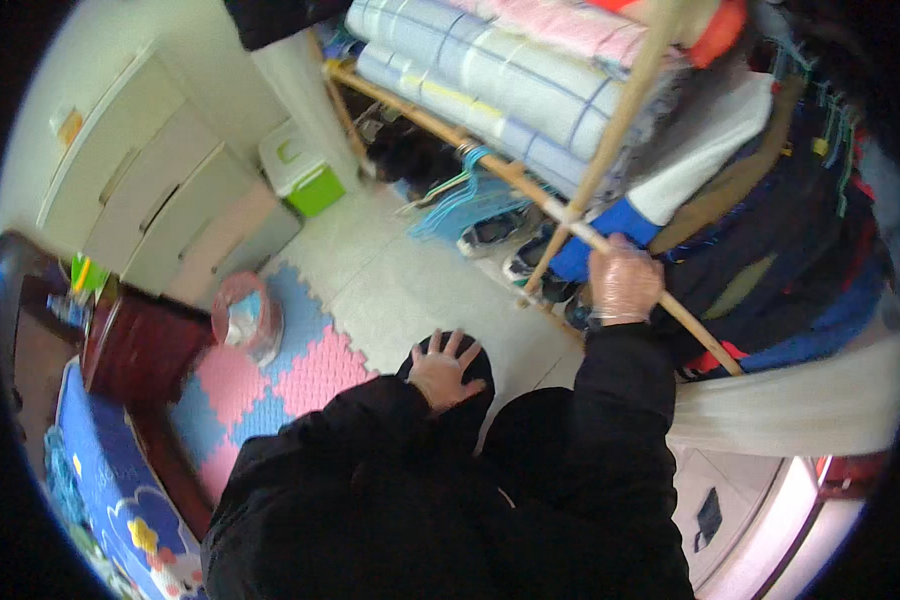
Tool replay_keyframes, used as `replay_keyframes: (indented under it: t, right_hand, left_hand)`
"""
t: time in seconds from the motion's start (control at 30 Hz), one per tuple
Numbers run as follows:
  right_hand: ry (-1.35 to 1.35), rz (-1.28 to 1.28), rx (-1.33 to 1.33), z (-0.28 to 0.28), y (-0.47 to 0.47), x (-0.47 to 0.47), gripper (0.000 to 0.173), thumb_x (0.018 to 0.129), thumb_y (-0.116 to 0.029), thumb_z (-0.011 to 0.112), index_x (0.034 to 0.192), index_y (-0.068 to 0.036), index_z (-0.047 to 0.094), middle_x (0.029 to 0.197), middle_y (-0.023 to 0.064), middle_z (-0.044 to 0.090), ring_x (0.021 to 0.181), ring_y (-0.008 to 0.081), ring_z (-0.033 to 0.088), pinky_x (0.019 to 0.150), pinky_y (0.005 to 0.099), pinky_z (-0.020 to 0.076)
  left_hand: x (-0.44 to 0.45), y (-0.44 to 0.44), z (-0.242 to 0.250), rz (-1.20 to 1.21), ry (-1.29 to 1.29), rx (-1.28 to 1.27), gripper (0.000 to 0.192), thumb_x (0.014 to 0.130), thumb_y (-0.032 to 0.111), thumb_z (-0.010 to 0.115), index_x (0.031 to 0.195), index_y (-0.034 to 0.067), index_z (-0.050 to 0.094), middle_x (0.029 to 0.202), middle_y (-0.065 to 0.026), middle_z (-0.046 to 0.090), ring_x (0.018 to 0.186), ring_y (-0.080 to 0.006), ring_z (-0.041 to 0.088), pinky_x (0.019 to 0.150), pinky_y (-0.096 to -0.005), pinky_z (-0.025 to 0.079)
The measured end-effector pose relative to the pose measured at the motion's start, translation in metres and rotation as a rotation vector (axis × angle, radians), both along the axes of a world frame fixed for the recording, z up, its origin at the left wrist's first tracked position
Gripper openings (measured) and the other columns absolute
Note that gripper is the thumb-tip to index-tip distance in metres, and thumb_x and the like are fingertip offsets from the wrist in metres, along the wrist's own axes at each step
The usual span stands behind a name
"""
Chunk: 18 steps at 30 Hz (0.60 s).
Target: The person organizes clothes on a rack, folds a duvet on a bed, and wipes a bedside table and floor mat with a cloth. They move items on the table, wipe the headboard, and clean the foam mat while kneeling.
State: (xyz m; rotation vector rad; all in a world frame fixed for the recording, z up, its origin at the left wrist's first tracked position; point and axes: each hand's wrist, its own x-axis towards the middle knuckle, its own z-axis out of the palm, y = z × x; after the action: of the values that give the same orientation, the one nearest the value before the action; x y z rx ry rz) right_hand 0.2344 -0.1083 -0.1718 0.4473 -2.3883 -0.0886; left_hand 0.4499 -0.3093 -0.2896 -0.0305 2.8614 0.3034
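Observation:
My left hand (444,373), in a thin clear glove, rests with fingers spread on my dark-clad knee (471,390). Gloved in the same way, my right hand (625,277) is closed around the wooden rail (694,328) of a clothes rack, just beside a joint wrapped in white. A wooden post (624,105) rises from that joint. Rolled plaid bedding (495,64) lies on the rack to the upper left of my right hand. Dark garments (787,247) are massed to its right. Light blue hangers (474,199) hang from the rail.
Shoes (491,231) stand under the rack. A pink bin (247,315) sits on pink and blue foam mats (322,371) to the left. Behind are a white chest of drawers (169,176) and a green and white box (311,184). A bed with blue bedding (116,465) is at lower left.

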Motion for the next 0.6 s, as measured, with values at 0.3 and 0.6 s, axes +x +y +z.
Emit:
replay_keyframes:
  t: [0.3, 0.6]
  right_hand:
    - [-0.126, -0.051, -0.029, -0.003, -0.003, -0.009, 0.029, 0.084, -0.039, 0.069, 0.079, -0.012, 0.062, 0.068, 0.0116, 0.064, 0.065, 0.0357, 0.064, 0.058, 0.0470, 0.0492]
    - [-0.335, 0.029, -0.139, -0.010, 0.006, -0.008, 0.025, 0.094, -0.036, 0.063, 0.090, -0.011, 0.064, 0.076, 0.0151, 0.065, 0.067, 0.0372, 0.063, 0.059, 0.0461, 0.0478]
  left_hand:
    - [-0.016, 0.003, 0.015, 0.016, -0.115, 0.148, 0.065, 0.088, 0.053, 0.057, 0.135, 0.008, 0.055, 0.141, -0.0171, 0.050, 0.132, -0.0398, 0.045, 0.100, -0.0563, 0.040]
    - [0.063, 0.027, 0.079, 0.068, -0.150, 0.448, 0.042, 0.087, 0.046, 0.058, 0.094, 0.007, 0.071, 0.103, -0.0107, 0.069, 0.115, -0.0295, 0.058, 0.107, -0.0498, 0.035]
